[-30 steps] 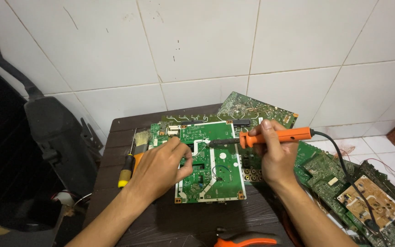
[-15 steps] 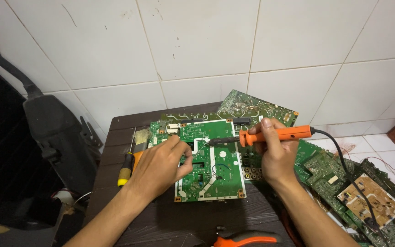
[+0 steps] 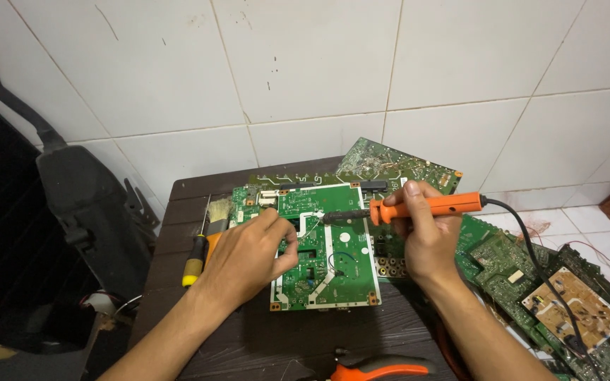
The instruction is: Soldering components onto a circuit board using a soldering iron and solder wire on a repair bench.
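Resting left hand on green board; right hand gripping soldering iron.

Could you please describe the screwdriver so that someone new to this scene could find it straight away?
Start at the dark wooden table against the tiled wall and go to its left edge, just left of the left hand. There lies the screwdriver, apart from the circuit boards. Its yellow-and-black handle and thin metal shaft distinguish it.

Orange soldering iron, green white-tracked circuit board, dark brown table.
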